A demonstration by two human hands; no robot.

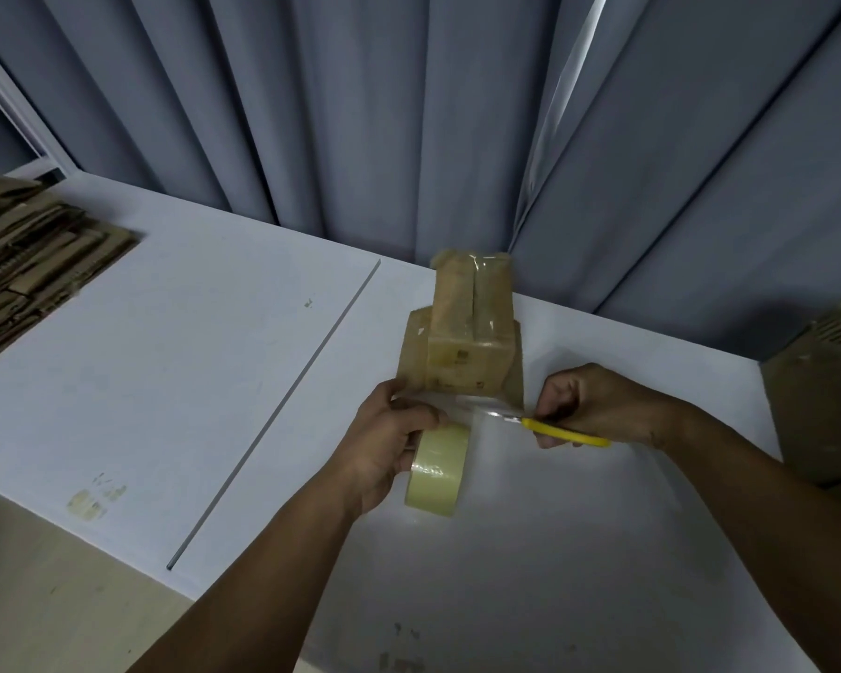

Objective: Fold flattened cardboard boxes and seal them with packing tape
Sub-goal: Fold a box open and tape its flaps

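Many flats (30, 255) lie stacked at ten o'clock on the table (166, 332). Near centre the left hand (389, 444) curls round the tape roll (438, 471). A clear strip (477, 405) runs from it to the box (467, 342), standing at the roll's twelve o'clock. At its two o'clock the right hand (598, 405) grips a yellow cutter (564, 432), blade on the strip. More cardboard (826, 395) sits at three o'clock.

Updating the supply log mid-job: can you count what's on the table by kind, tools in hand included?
folded box: 1
tape roll: 1
yellow-handled cutter: 1
cardboard stacks: 2, the left stack and the right stack
total: 5
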